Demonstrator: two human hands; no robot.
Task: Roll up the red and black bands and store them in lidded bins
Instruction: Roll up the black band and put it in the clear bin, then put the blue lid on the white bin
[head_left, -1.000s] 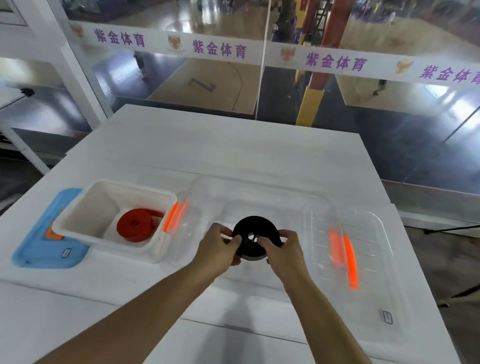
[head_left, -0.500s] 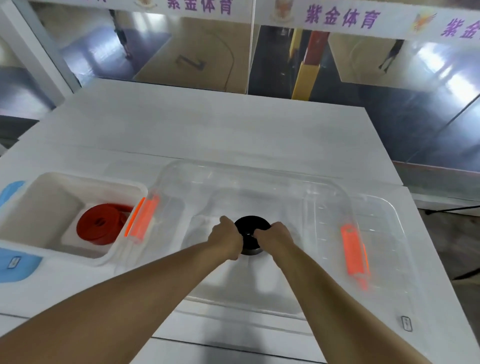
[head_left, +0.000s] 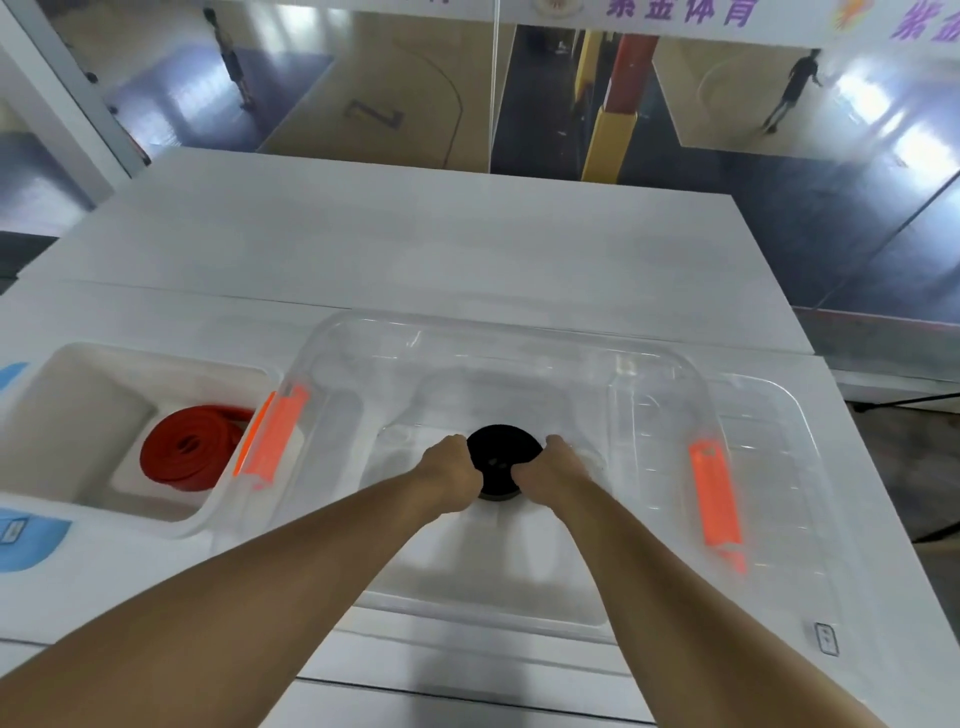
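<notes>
A rolled black band (head_left: 501, 451) lies flat low inside the clear bin (head_left: 498, 338), near its floor. My left hand (head_left: 451, 475) grips its left side and my right hand (head_left: 551, 473) its right side, both arms reaching down into the bin. The clear bin has orange latches (head_left: 272, 441) on its left and right ends. A rolled red band (head_left: 189, 447) rests in the white bin (head_left: 156, 358) to the left, touched by neither hand.
A clear lid (head_left: 779, 467) lies under or beside the clear bin on the right. A blue lid (head_left: 26, 540) lies at the left edge beside the white bin. The white table (head_left: 415, 234) extends behind the bins; beyond its far edge is glass over a court.
Both hands have lowered the black roll from above the clear bin down to near its floor. The view has tilted down and shifted right.
</notes>
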